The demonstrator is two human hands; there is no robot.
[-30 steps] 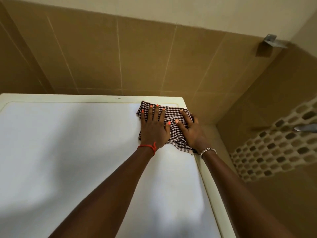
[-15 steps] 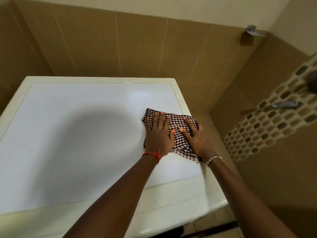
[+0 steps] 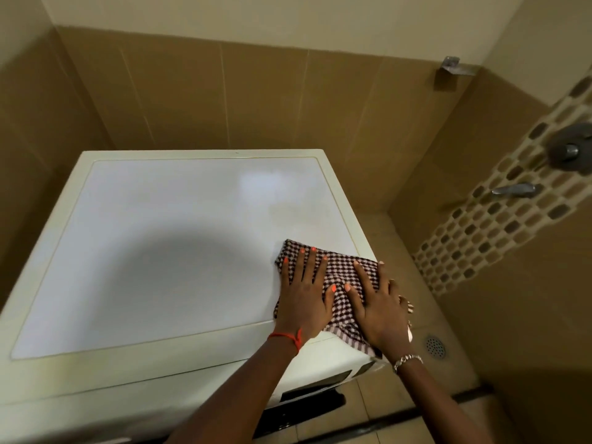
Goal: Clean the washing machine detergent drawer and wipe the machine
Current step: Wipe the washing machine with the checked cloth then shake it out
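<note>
The washing machine's white top [image 3: 166, 251] fills the left and middle of the head view, with a cream rim around it. A brown-and-white checked cloth [image 3: 339, 283] lies flat at the top's near right corner, its lower edge hanging over the front rim. My left hand [image 3: 304, 293] presses flat on the cloth's left half, fingers spread. My right hand [image 3: 376, 306] presses flat on its right half, at the machine's right edge. The detergent drawer is not visible; only a dark strip of the front panel [image 3: 314, 395] shows below.
Brown tiled walls stand close behind and to the right of the machine. A tap handle [image 3: 512, 189] and a round valve [image 3: 568, 152] stick out of the mosaic strip on the right wall. A floor drain [image 3: 435, 346] lies in the narrow gap at the right.
Both hands have slid the cloth from the top's far right corner toward me, down to the near right corner. The view has tilted down, showing the machine's front edge.
</note>
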